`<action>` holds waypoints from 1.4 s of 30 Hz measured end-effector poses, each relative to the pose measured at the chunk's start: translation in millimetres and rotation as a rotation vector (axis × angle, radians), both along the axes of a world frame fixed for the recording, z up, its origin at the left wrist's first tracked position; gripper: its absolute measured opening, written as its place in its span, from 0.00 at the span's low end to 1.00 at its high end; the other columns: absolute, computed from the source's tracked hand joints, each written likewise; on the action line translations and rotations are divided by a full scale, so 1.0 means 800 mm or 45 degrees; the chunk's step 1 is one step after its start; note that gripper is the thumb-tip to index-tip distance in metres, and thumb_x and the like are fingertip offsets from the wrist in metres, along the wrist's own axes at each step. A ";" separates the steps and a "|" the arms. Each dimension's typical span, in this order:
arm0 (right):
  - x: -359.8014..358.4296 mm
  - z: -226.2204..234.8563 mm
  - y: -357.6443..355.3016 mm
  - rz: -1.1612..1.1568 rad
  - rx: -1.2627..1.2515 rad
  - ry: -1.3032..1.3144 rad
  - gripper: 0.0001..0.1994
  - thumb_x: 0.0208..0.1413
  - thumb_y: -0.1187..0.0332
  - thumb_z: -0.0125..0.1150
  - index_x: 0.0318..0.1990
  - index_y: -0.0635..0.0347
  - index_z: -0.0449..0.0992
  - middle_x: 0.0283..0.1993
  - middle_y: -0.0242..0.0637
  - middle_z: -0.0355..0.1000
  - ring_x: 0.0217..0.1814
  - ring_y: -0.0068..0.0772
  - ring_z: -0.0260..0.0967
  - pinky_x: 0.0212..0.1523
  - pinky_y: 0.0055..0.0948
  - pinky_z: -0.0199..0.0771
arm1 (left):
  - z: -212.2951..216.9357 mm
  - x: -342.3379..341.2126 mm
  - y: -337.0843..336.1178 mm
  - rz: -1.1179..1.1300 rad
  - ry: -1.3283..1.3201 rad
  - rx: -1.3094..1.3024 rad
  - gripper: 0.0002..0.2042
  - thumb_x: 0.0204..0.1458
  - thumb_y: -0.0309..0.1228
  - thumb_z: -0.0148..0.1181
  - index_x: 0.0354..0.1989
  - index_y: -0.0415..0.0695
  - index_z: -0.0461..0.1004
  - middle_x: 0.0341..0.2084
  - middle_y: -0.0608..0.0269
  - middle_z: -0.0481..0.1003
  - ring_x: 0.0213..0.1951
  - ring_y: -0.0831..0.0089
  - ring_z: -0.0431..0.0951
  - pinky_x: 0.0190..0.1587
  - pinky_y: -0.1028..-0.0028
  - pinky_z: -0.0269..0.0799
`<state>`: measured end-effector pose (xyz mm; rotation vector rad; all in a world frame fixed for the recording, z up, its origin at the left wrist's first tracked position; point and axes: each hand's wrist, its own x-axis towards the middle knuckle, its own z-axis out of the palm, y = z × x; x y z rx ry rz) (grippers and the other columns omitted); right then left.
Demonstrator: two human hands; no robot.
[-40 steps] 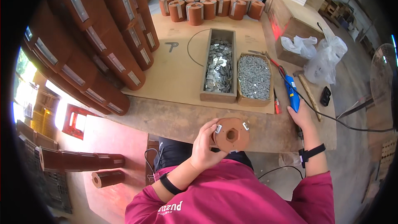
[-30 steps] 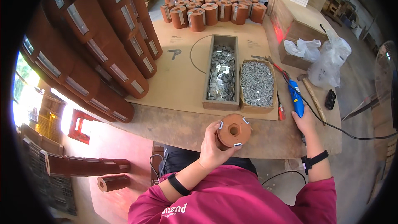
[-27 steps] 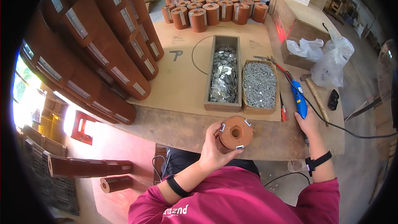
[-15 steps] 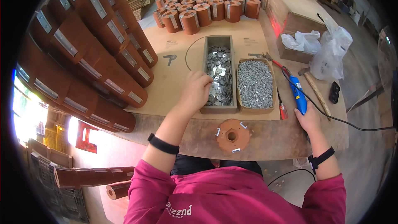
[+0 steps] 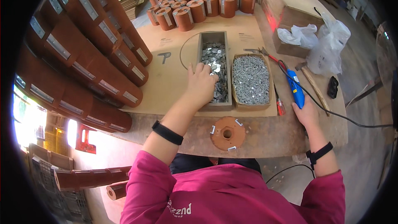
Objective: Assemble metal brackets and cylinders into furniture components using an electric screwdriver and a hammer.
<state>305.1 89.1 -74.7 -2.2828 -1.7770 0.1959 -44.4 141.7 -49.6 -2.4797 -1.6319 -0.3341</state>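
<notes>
My left hand is over a long grey box of small flat metal plates. Its fingers are bent together at the pieces, and a bright bit shows by the fingertips; what they hold is hidden. My right hand is wrapped round the lower end of a blue corded power screwdriver, which lies along the right of the table. Between my forearms sits a round reddish-brown block with a centre hole and several metal clips round its edge. A carton of screws stands beside the grey box.
Many brown cylinders stand at the far end, near another person's hand. Long brown columns with metal strips lean at the left. Red-handled pliers, a wooden-handled hammer, a black object and plastic bags lie at the right.
My left hand has shifted slightly, its fingers spreading a little more over the metal plates. My right hand keeps hold of the screwdriver. The whole view has shifted slightly.
</notes>
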 end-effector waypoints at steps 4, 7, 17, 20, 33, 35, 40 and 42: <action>0.001 -0.001 0.007 -0.001 -0.020 0.006 0.24 0.44 0.55 0.58 0.44 0.63 0.62 0.35 0.53 0.70 0.38 0.53 0.69 0.38 0.44 0.68 | 0.015 0.011 -0.013 -0.040 -0.160 0.010 0.05 0.38 0.28 0.59 0.25 0.48 0.76 0.34 0.63 0.68 0.44 0.61 0.65 0.53 0.52 0.55; 0.001 -0.001 0.010 0.001 -0.023 0.017 0.24 0.45 0.55 0.58 0.43 0.63 0.62 0.34 0.53 0.70 0.39 0.53 0.69 0.39 0.43 0.68 | 0.016 0.005 -0.015 -0.021 -0.406 -0.020 0.03 0.38 0.28 0.59 0.23 0.46 0.75 0.27 0.66 0.69 0.39 0.61 0.68 0.52 0.58 0.57; -0.003 0.002 0.003 -0.014 -0.031 0.009 0.21 0.45 0.55 0.58 0.38 0.63 0.62 0.35 0.53 0.71 0.39 0.53 0.69 0.39 0.43 0.68 | 0.060 -0.006 -0.090 -0.084 -1.739 -0.833 0.09 0.47 0.22 0.58 0.37 0.34 0.72 0.30 0.61 0.76 0.34 0.79 0.75 0.37 0.81 0.70; -0.003 0.001 0.003 0.003 -0.013 0.009 0.21 0.45 0.55 0.58 0.37 0.63 0.63 0.35 0.53 0.71 0.39 0.53 0.69 0.39 0.43 0.68 | 0.080 -0.001 -0.125 -0.087 -1.834 -0.858 0.09 0.48 0.20 0.57 0.38 0.33 0.72 0.30 0.61 0.75 0.35 0.77 0.75 0.40 0.81 0.70; 0.004 -0.011 0.010 0.031 0.038 -0.043 0.21 0.45 0.54 0.58 0.38 0.62 0.63 0.34 0.53 0.71 0.39 0.54 0.69 0.38 0.45 0.67 | 0.075 0.026 -0.193 -0.267 -0.801 0.024 0.06 0.36 0.20 0.60 0.23 0.41 0.72 0.19 0.62 0.71 0.24 0.65 0.71 0.31 0.70 0.65; 0.004 -0.012 0.010 0.030 0.029 -0.051 0.22 0.45 0.53 0.57 0.38 0.62 0.63 0.34 0.53 0.71 0.39 0.53 0.69 0.38 0.45 0.67 | 0.068 0.028 -0.193 -0.284 -0.749 0.129 0.07 0.33 0.21 0.61 0.21 0.44 0.70 0.17 0.64 0.68 0.21 0.64 0.67 0.29 0.68 0.63; 0.002 -0.008 0.007 0.005 0.011 -0.047 0.22 0.45 0.53 0.57 0.38 0.61 0.63 0.35 0.52 0.71 0.39 0.53 0.69 0.38 0.45 0.67 | 0.061 0.036 -0.196 -0.278 -0.485 0.219 0.07 0.31 0.23 0.60 0.22 0.45 0.70 0.18 0.65 0.65 0.24 0.67 0.67 0.32 0.67 0.62; 0.000 -0.006 0.007 0.005 -0.009 -0.055 0.22 0.45 0.53 0.57 0.38 0.61 0.63 0.35 0.52 0.71 0.39 0.53 0.69 0.38 0.45 0.67 | 0.055 0.040 -0.195 -0.266 -0.476 0.191 0.07 0.33 0.24 0.60 0.22 0.45 0.70 0.19 0.65 0.66 0.24 0.67 0.67 0.33 0.67 0.62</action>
